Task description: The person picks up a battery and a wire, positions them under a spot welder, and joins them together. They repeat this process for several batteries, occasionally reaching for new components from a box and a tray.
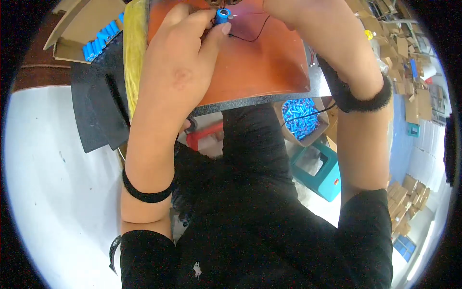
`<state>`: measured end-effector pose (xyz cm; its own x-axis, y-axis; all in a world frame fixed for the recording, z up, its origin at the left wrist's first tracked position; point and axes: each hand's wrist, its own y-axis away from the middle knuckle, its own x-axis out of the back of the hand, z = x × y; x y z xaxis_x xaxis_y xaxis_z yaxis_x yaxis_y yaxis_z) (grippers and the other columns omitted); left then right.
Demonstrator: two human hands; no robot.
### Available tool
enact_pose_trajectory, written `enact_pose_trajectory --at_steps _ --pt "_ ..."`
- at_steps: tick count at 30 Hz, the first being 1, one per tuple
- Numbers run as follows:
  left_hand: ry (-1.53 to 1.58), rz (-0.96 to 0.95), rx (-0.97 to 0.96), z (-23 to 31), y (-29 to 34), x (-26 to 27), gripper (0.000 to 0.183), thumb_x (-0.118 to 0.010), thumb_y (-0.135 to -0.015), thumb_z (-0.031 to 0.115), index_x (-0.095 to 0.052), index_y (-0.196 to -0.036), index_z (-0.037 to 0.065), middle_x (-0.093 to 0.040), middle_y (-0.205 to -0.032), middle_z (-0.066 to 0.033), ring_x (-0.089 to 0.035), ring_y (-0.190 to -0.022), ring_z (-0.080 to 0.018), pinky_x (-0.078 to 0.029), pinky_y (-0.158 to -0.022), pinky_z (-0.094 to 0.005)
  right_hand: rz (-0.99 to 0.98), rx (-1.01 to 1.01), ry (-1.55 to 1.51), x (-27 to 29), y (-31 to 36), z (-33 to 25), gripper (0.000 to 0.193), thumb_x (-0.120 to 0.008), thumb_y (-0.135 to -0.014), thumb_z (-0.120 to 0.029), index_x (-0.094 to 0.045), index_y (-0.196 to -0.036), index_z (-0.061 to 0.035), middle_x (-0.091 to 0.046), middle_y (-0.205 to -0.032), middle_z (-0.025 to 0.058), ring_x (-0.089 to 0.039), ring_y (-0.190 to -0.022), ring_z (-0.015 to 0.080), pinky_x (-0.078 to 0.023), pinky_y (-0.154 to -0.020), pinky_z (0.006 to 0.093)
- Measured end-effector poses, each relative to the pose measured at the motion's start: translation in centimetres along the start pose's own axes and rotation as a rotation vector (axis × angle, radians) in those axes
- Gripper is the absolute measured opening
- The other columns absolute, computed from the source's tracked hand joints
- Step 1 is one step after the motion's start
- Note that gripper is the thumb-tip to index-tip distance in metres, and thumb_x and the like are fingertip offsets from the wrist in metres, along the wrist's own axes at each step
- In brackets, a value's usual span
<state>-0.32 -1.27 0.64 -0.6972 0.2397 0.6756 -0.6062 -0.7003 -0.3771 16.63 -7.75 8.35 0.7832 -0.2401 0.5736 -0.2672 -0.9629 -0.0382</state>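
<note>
My left hand [185, 53] pinches a small blue cylindrical battery cell [222, 17] between thumb and fingers, over an orange-brown work mat [260, 65]. One end of the cell faces up, with a small metal tab at its side. A thin black wire [260, 33] curves across the mat to the right of the cell. My right hand [301, 13] reaches over the mat's far right part. Its fingers are mostly cut off by the upper edge, so what they hold does not show. A dark metal fixture [216, 2] is partly visible just beyond the cell.
An open cardboard box [72, 52] with several blue cells stands at the far left, beside a yellow wrapped strip [134, 53]. Below the table's edge [240, 102], a carton of blue cells [301, 118] sits near a teal plastic stool [327, 176]. Stacked cartons [409, 192] lie to the right.
</note>
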Motion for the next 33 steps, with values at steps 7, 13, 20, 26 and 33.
enact_pose_trajectory --at_steps 7,13,20,26,33 --pt "-0.036 0.019 -0.014 0.0 0.0 0.0 0.026 -0.064 -0.090 0.019 -0.064 -0.108 0.001 -0.057 -0.092 -0.0143 -0.059 -0.083 -0.0267 -0.046 -0.076 -0.0339 0.002 0.044 -0.068 -0.1 -0.5 0.4 0.017 -0.063 -0.081 -0.008 -0.056 -0.092 0.0018 -0.058 -0.075 0.0031 -0.051 -0.069 0.0095 -0.043 -0.063 0.0242" --pt "0.059 0.033 -0.050 -0.6 0.0 -0.4 0.023 -0.064 -0.090 0.017 -0.065 -0.106 0.001 -0.055 -0.089 -0.0134 -0.058 -0.081 -0.0258 -0.046 -0.075 -0.0337 0.037 -0.062 0.093 -0.1 -0.3 -0.9 0.019 -0.065 -0.078 -0.010 -0.056 -0.090 0.0027 -0.061 -0.075 0.0066 -0.054 -0.068 0.0122 -0.045 -0.065 0.0260" --pt "0.079 0.032 -0.025 -0.2 -0.2 -0.1 0.020 -0.063 -0.089 0.017 -0.066 -0.099 0.000 -0.058 -0.096 -0.0193 -0.058 -0.087 -0.0394 -0.046 -0.077 -0.0436 0.056 -0.047 0.068 -0.4 -0.4 -1.1 0.020 -0.064 -0.078 -0.009 -0.056 -0.091 0.0035 -0.062 -0.075 0.0081 -0.056 -0.069 0.0138 -0.046 -0.066 0.0270" --pt "0.060 0.033 -0.037 -0.4 -0.2 0.2 0.020 -0.064 -0.088 0.016 -0.066 -0.098 -0.001 -0.057 -0.094 -0.0182 -0.057 -0.088 -0.0376 -0.046 -0.078 -0.0416 0.011 -0.009 -0.096 -0.7 -0.2 -0.3 0.017 -0.060 -0.081 -0.005 -0.054 -0.095 0.0022 -0.060 -0.079 0.0059 -0.056 -0.073 0.0129 -0.045 -0.067 0.0255" --pt "0.221 -0.037 0.155 -0.4 -0.2 0.7 0.027 -0.070 -0.085 0.023 -0.069 -0.097 -0.001 -0.059 -0.089 -0.0168 -0.062 -0.083 -0.0342 -0.049 -0.076 -0.0386 -0.013 0.055 -0.279 -1.4 0.0 1.0 0.017 -0.060 -0.083 -0.005 -0.054 -0.097 0.0021 -0.060 -0.081 0.0058 -0.055 -0.073 0.0106 -0.045 -0.066 0.0246"
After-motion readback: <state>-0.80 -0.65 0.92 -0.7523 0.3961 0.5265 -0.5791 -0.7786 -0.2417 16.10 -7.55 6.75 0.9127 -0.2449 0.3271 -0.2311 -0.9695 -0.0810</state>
